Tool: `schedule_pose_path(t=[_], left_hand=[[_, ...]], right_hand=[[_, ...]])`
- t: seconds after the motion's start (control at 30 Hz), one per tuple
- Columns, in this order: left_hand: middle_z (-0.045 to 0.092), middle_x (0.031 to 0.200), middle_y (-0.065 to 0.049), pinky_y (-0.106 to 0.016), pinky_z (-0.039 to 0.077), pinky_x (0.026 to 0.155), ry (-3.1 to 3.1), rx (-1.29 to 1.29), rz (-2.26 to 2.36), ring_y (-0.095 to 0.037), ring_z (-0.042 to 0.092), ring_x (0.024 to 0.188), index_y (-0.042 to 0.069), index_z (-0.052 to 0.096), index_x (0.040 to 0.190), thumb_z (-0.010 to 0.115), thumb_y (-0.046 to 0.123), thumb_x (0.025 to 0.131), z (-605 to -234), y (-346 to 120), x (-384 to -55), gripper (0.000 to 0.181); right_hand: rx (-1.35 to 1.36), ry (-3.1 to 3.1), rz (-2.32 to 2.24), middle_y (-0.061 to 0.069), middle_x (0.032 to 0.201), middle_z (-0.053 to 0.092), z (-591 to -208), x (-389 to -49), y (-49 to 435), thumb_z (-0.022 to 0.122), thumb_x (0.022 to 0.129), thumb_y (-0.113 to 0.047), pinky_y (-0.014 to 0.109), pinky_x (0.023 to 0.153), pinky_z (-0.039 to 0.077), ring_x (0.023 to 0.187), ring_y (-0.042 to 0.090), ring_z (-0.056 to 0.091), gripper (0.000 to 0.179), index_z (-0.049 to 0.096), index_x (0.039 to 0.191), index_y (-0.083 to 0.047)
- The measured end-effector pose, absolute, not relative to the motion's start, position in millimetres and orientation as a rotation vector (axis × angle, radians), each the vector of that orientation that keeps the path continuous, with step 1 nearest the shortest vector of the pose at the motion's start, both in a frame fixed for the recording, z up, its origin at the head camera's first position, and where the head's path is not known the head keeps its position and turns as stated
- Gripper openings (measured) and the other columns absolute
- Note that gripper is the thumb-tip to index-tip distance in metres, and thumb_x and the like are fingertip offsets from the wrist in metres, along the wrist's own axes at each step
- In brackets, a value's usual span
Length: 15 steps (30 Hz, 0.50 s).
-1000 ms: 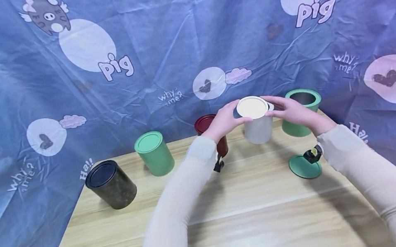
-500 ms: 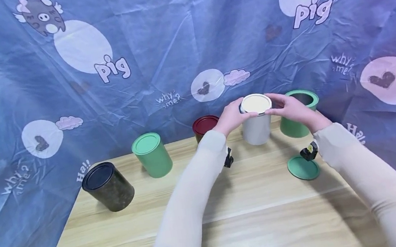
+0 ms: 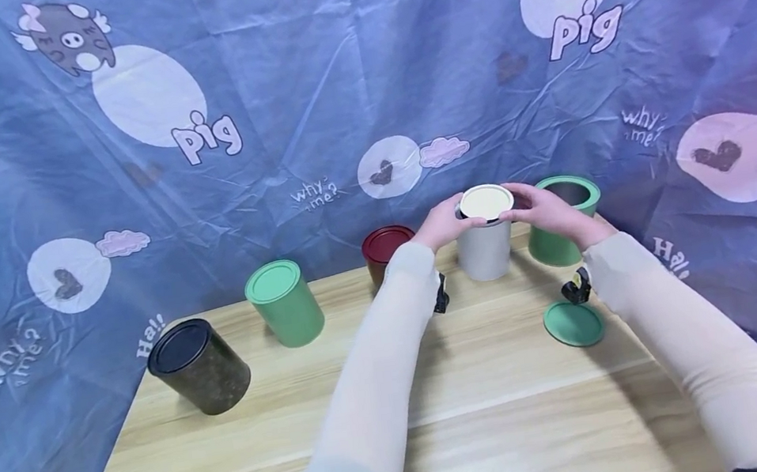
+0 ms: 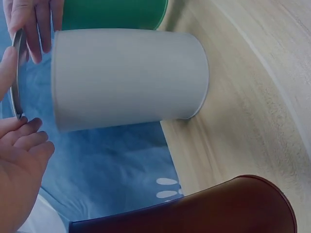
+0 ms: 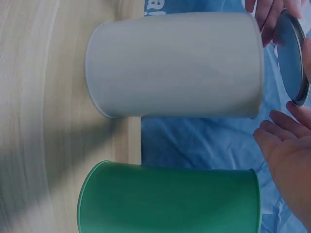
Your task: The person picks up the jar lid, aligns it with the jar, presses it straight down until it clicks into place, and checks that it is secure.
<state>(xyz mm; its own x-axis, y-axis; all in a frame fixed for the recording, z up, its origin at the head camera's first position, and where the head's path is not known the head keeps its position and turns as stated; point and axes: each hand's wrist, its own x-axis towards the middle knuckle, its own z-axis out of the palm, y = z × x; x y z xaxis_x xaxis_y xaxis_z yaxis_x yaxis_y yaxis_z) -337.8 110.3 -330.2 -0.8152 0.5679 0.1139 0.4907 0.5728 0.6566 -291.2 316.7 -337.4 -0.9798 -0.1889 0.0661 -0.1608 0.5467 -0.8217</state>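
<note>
A pale round lid [image 3: 486, 202] is held level above the white can [image 3: 486, 250] at the back of the table. My left hand [image 3: 445, 223] pinches its left edge, thumb at the front. Opposite, my right hand [image 3: 548, 212] grips the right edge the same way. Both wrist views show a gap between the lid [image 5: 291, 56] and the rim of the upright can [image 4: 129, 77]. The can's inside is hidden.
Right of the white can stands a green can [image 3: 555, 241] without its lid; a green lid [image 3: 573, 323] lies in front. Leftward are a dark red can [image 3: 385, 245], a lidded green can [image 3: 287, 304] and a black can [image 3: 202, 367]. A blue cloth [image 3: 300, 79] hangs behind.
Both hands have shifted the pale lid slightly right relative to the white can, and it now sits more centred over it. The head view has also drifted slightly.
</note>
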Motion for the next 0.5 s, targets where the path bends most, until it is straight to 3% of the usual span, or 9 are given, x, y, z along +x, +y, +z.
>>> schedule_pose_path(t=[0.27,0.5], left_hand=[[0.057,0.138,-0.007,-0.030,0.039,0.110,2.687,0.815,1.077,-0.022,0.051,0.130,0.009,0.047,0.142,0.069,0.034,0.089,-341,112,-343,0.062],[0.058,0.137,-0.008,-0.028,0.040,0.108,2.705,0.805,1.030,-0.022,0.053,0.128,0.008,0.048,0.141,0.067,0.035,0.091,-343,113,-344,0.060]], right_hand=[[-0.317,2.726,-1.387,0.031,0.149,0.034,-345,-301,317,0.059,0.097,-0.017,0.053,0.110,0.035,0.139,0.042,0.034,0.068,0.024,0.149,0.006],[-0.322,2.774,-1.281,0.031,0.147,0.036,-345,-305,318,0.062,0.096,-0.022,0.054,0.114,0.030,0.138,0.044,0.034,0.067,0.030,0.147,0.008]])
